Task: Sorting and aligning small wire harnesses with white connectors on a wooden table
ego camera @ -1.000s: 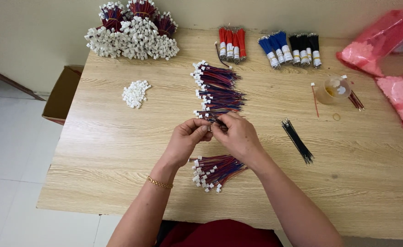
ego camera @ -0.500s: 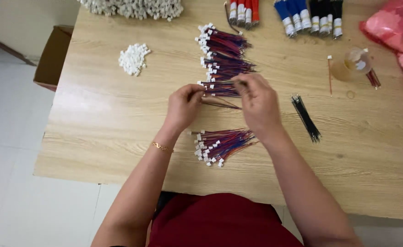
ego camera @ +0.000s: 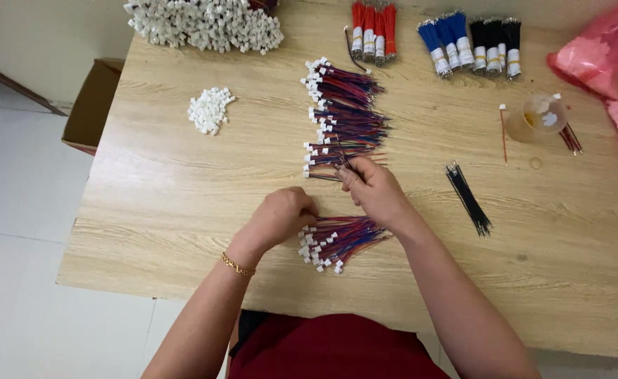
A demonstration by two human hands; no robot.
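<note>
Wooden table (ego camera: pixel 147 210), seen from above. Left hand (ego camera: pixel 281 216) curled, fingertips touching the near wire bundle (ego camera: pixel 337 241) at its white-connector end. Right hand (ego camera: pixel 373 188), just beyond that bundle, pinches a thin dark wire (ego camera: pixel 342 156) drawn from the long wire row (ego camera: pixel 340 116) farther back. Loose black wires (ego camera: pixel 468 198) lie right of the bundle.

A: Small assembly workshop, prob. home-run: plain wooden table (ego camera: pixel 147 182) w/ rows of red-blue wire leads with white plugs (ego camera: pixel 340 116).

B: Agreed. Heap of loose white plastic connectors (ego camera: pixel 209 109), banded wire bundles (ego camera: pixel 435 35), brown cardboard box (ego camera: pixel 91 105) on tiled floor.
</note>
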